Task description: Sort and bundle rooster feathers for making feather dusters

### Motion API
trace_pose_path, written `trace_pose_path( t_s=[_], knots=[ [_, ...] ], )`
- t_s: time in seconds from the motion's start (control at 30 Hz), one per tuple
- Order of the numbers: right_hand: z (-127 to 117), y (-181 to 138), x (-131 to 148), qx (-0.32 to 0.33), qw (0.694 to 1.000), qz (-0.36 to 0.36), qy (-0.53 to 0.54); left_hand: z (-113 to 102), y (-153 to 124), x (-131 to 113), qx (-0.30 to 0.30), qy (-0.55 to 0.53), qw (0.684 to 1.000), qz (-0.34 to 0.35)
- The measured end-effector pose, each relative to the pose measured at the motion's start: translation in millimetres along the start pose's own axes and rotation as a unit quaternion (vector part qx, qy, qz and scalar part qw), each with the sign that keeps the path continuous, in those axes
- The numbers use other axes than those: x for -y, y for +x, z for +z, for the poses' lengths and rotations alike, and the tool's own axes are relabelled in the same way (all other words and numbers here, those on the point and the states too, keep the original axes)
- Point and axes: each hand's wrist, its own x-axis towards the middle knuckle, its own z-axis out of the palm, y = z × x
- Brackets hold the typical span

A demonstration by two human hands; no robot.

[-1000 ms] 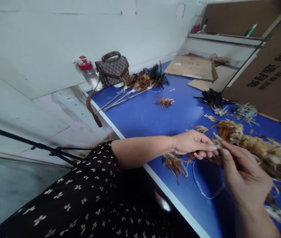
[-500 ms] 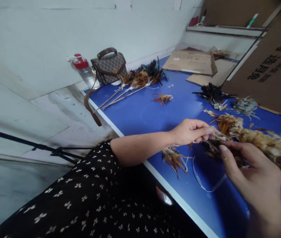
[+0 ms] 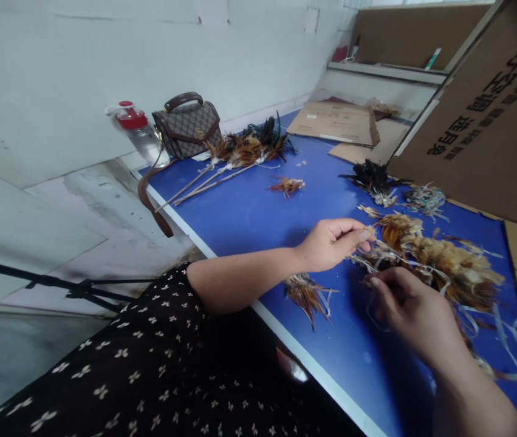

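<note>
My left hand (image 3: 331,246) is closed in a pinch on a small tan feather tuft (image 3: 370,233) over the blue table. Whitish ribbon strands (image 3: 415,264) run from near its fingertips toward the right. Just below and to the right, my right hand (image 3: 415,309) is also pinched; what sits between its thumb and finger is too small to make out. Behind both hands lies a large pile of tan and brown feathers (image 3: 458,264). Under my left wrist is a brown feather bunch (image 3: 306,294) with white ties.
Feather dusters on sticks (image 3: 244,152) lie by a handbag (image 3: 188,127) and a red-capped bottle (image 3: 137,127). A brown tuft (image 3: 287,186), black feathers (image 3: 372,179) and grey-blue strands (image 3: 426,199) rest farther back. Flat cardboard (image 3: 333,123) and a cardboard panel (image 3: 481,115) border the table (image 3: 240,212).
The view has shifted slightly right. My right hand has drawn down and closer, its fingers curling into a tighter pinch. White ribbon strands now show between the hands.
</note>
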Motion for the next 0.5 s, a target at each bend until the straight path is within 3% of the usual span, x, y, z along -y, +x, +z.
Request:
trace_pose_path(
  t_s=[0.07,0.13,0.33,0.5],
  knots=[
    [1,1,-5,-0.004,0.996,0.064,0.058,1,-4,2,0.014,0.03,0.999,0.022],
    [5,1,-9,-0.003,0.991,0.082,0.105,1,-8,4,0.027,0.072,0.996,0.051],
    [16,2,10,-0.024,0.987,0.034,0.153,0,-11,5,0.129,0.172,0.967,0.134],
    [12,1,40,-0.002,0.968,0.058,0.245,-7,-5,7,0.161,0.265,0.943,0.118]
  ],
)
